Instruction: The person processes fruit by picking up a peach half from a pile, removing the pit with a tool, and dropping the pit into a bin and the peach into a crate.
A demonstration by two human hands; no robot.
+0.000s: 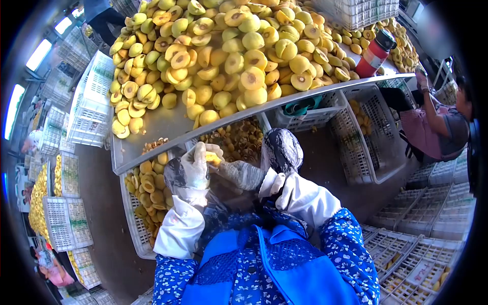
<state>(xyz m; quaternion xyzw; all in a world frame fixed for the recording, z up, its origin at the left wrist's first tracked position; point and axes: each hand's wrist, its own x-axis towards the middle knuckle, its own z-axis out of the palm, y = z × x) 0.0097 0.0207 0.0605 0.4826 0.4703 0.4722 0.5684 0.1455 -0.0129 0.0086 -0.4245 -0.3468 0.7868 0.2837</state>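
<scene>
My left hand [197, 165], in a pale glove, pinches a yellow peach half [213, 159] in front of my body, just below the table edge. My right hand [243, 175], in a grey knit glove, is closed right beside the fruit. What its fingers hold, if anything, is hidden. Beyond my hands, a large heap of halved yellow peaches [239, 61] covers much of the metal table [170, 119]. Under the table's edge lies a mass of brown pits and scraps [236, 140]. Close to my left forearm is a crate of peach halves [150, 190].
A red bottle [371, 58] stands at the table's right. Below it are white crates [351, 145]. On the right sits another person [434, 122]. Stacked crates [94, 99] stand left of the table, and more crates [417, 254] lie at lower right.
</scene>
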